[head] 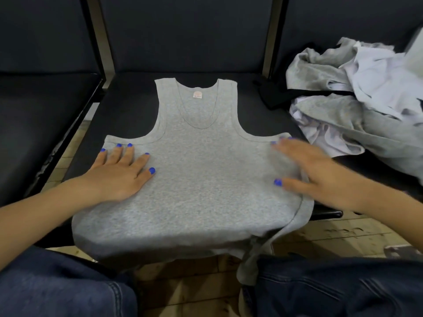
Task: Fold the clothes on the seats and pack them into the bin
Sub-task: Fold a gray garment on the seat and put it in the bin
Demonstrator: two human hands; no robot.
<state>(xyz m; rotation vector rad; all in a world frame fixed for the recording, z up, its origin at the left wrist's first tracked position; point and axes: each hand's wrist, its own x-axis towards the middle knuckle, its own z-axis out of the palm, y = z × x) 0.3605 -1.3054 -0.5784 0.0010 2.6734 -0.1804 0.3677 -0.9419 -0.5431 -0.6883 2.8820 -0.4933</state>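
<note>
Nearest to the camera are the person's knees in dark jeans (68, 287), just below the grey tank top (194, 179). The tank top lies flat, face up, on the middle seat (128, 92), and its lower hem hangs over the front edge of the seat toward the knees. A loose strip of grey cloth (251, 266) hangs from the hem at its right corner.

The left hand (119, 172) presses flat on the left side of the tank top, fingers straight and spread apart. The right hand (306, 170) lies on the right side of the tank top, fingers also straight and a little apart; this hand is blurred, so its exact contact is hard to tell.

Right of the tank top, on the next seat, is a pile of clothes (357, 104), grey and white, not yet folded.

A risk: the hanging hem may pull the tank top off the seat when a hand lifts, or the fold may go crooked because the hem is not flat.

The bin is not in view. The pile is cut off at the right edge.
</note>
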